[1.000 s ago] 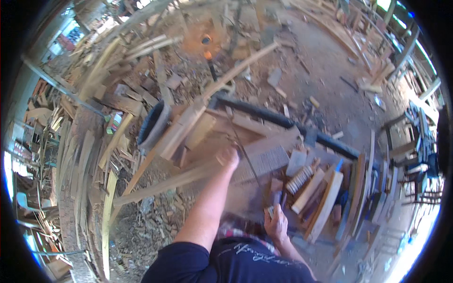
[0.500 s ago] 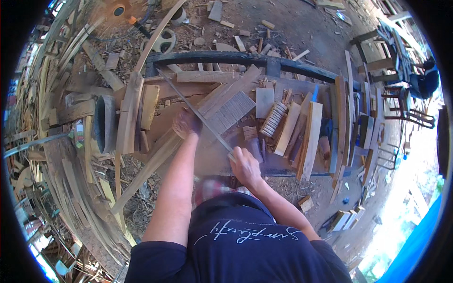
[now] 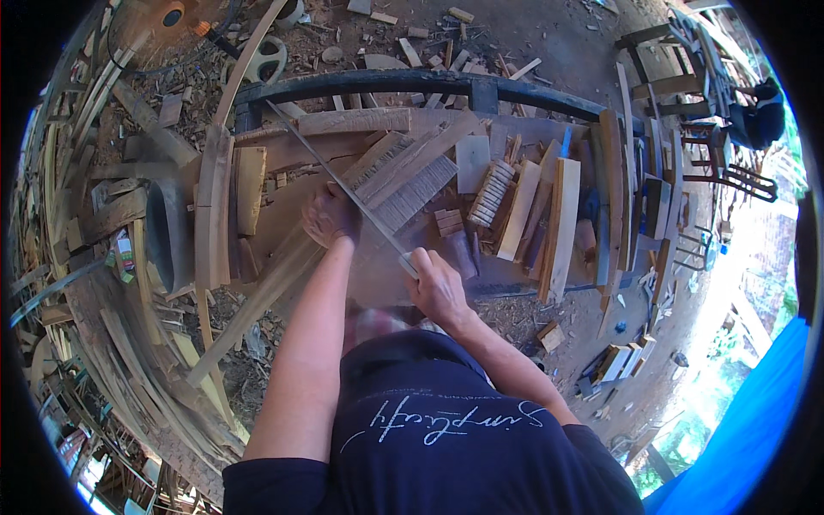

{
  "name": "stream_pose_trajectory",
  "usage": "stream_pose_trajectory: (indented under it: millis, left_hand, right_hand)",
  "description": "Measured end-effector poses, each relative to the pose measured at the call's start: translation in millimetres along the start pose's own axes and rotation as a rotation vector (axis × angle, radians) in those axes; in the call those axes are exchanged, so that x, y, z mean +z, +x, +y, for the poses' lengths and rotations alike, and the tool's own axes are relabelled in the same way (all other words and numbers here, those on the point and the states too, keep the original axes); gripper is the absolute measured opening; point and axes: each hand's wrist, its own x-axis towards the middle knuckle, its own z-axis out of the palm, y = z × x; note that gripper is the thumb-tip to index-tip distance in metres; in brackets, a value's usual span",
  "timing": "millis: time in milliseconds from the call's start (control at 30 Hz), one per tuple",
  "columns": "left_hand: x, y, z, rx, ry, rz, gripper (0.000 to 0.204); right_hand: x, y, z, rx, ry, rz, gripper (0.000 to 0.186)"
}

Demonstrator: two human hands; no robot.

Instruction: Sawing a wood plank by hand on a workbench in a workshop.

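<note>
My right hand [image 3: 438,285] is closed round the grip end of a handsaw [image 3: 313,153]. Its long thin blade, seen nearly edge-on, runs diagonally away to the upper left. The blade crosses a long wooden plank [image 3: 245,330] that slants from lower left to upper right over the workbench [image 3: 378,275]. Just left of the blade, my left hand [image 3: 330,216] grips the plank from above; its fingers are slightly blurred. Right beside the plank's far part lies a grey board with a ribbed face [image 3: 421,190]. The saw's handle is mostly hidden in my right hand.
Along the bench's far edge runs a dark beam [image 3: 369,81]. Right of the sawing spot lie a ribbed wooden block [image 3: 492,193], pale strips [image 3: 560,227] and small blocks [image 3: 448,221]. Upright boards [image 3: 215,206] stand at the left. Wood scraps litter the floor; a chair [image 3: 730,167] is far right.
The whole view has shifted a little, so the bench sits higher and further left. My right hand and the saw have moved slightly up-left in the picture; both hands keep their hold.
</note>
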Motion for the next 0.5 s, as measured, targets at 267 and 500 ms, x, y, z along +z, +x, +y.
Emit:
stream_pose_trajectory:
  millis: [267, 500]
  left_hand:
    - [4, 2, 1, -0.103, -0.03, 0.061, 0.048]
    - [-4, 4, 5, -0.068, -0.167, 0.011, 0.047]
  right_hand:
    - [-12, -46, 14, 0.104, 0.035, 0.032, 0.024]
    - [15, -19, 22, -0.007, 0.05, 0.098, 0.031]
